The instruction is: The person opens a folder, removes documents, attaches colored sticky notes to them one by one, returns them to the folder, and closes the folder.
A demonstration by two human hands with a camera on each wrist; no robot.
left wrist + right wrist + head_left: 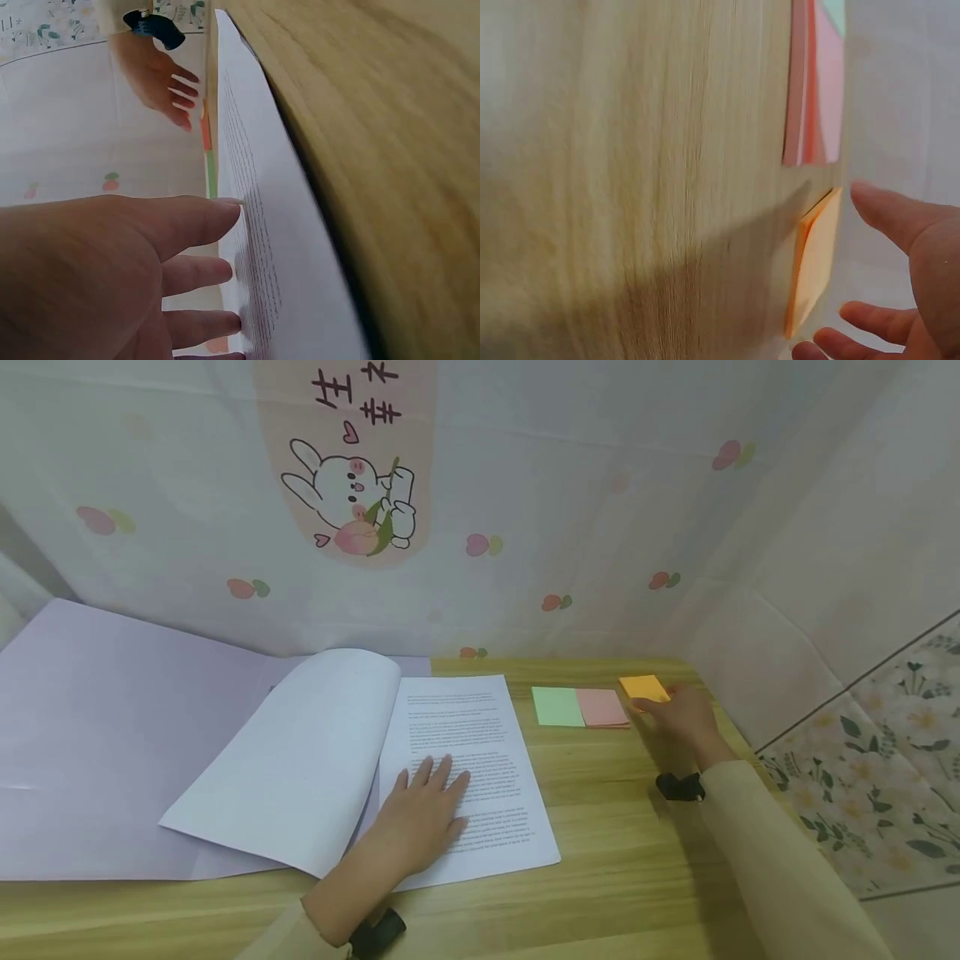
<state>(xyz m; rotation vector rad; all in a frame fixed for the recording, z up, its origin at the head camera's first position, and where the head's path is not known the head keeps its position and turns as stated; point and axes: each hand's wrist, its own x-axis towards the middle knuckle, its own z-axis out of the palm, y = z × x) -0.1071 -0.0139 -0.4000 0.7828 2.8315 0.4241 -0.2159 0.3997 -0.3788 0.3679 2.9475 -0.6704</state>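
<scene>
My left hand lies with spread fingers on a printed sheet of a stapled-looking stack; in the left wrist view its fingertips meet the lines of text. Beside it, a blank white page is folded over to the left. At the back right, my right hand hovers around an orange sticky note pad. Seen from the right wrist, the thumb and fingers stand apart, with the pad lying on the table beyond them.
Left of the orange pad, a pink sticky note pad and a green one lie edge to edge on the wooden table. A large lilac folder spreads under the papers at left. Behind the table hangs a patterned white curtain.
</scene>
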